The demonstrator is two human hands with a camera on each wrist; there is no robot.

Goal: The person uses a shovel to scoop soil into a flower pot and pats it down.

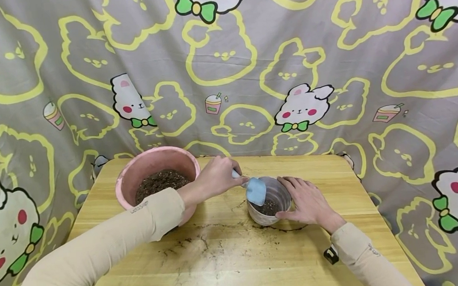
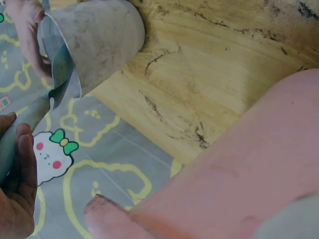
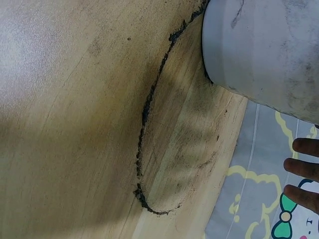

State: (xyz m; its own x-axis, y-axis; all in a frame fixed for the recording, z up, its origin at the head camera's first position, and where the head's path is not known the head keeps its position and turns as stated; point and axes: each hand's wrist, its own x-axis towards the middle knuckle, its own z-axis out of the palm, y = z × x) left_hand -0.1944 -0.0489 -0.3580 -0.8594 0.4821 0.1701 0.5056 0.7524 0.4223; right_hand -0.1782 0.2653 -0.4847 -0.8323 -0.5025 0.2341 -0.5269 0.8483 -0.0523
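Observation:
My left hand grips the handle of a small light-blue trowel. The trowel's blade tilts down inside the mouth of a whitish-grey plant pot, over dark soil at the bottom. In the left wrist view, the trowel blade reaches past the pot's rim. My right hand holds the pot at its right side, thumb by the near rim and fingers by the far rim. The right wrist view shows several fingertips beyond the pot wall.
A large pink tub with dark soil stands at the left of the wooden table, beneath my left forearm. Soil crumbs are scattered between tub and pot. A small black object lies beside my right sleeve. A patterned curtain hangs behind.

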